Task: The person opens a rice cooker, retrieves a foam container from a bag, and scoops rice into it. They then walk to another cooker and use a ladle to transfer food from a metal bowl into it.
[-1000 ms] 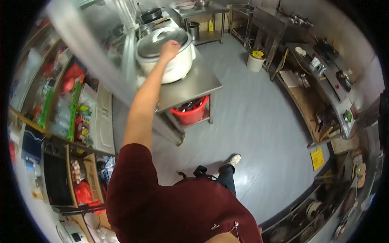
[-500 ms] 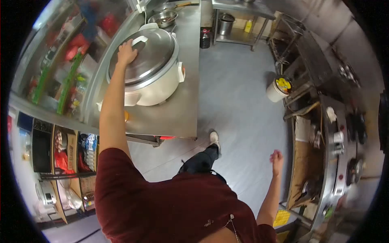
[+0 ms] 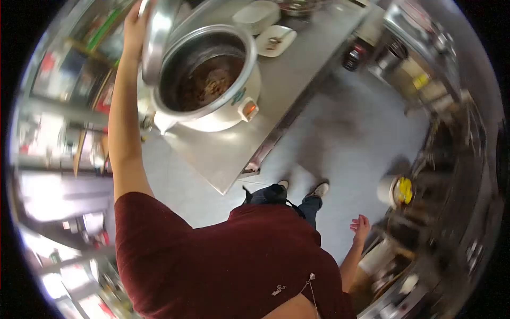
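As the left hand [image 3: 136, 22] grips a lid [image 3: 159, 40] beside the cooker [image 3: 226, 112], right hand [image 3: 361, 227] well apart, loosely open, cooker white, silver-rimmed

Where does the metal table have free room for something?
Bare: near corner of the table, before the cooker, and a strip between cooker and right edge. Crowded: beyond the cooker (plate, white container) and left of it, where the left hand holds the lid.

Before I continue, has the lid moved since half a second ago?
Yes: the lid has moved up and left off the white cooker, now tilted steeply.
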`<action>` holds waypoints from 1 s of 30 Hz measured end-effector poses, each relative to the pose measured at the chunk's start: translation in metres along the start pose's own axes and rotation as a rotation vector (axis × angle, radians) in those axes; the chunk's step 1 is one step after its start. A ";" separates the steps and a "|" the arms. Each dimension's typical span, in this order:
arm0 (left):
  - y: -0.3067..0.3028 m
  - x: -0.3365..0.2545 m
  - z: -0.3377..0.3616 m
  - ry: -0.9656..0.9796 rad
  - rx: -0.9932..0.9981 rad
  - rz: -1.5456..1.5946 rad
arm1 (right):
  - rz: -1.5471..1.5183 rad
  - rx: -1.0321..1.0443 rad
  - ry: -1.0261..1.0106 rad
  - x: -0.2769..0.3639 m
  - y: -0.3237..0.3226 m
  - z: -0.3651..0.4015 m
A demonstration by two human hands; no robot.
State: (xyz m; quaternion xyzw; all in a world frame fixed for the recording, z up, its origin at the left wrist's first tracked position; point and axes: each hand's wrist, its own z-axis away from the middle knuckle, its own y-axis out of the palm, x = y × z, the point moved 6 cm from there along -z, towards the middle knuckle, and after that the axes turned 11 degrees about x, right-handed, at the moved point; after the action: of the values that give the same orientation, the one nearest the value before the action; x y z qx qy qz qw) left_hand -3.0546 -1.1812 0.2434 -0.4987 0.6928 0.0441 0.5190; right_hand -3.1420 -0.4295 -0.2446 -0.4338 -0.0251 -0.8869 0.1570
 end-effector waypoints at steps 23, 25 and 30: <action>0.494 0.138 0.031 -0.298 0.301 1.476 | -0.037 0.480 -0.130 0.356 0.207 -0.256; 0.493 0.165 0.039 -0.468 0.287 1.476 | 0.270 0.289 -0.362 0.382 0.215 -0.265; 0.531 0.234 0.110 -1.058 0.296 1.419 | -0.443 0.521 -0.012 0.397 0.250 -0.331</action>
State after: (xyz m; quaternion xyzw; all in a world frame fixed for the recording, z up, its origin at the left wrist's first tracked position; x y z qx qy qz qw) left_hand -3.3633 -1.0032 -0.2278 0.2044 0.5068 0.4889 0.6799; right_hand -3.5468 -0.8282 -0.1649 -0.3686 -0.3452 -0.8606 0.0658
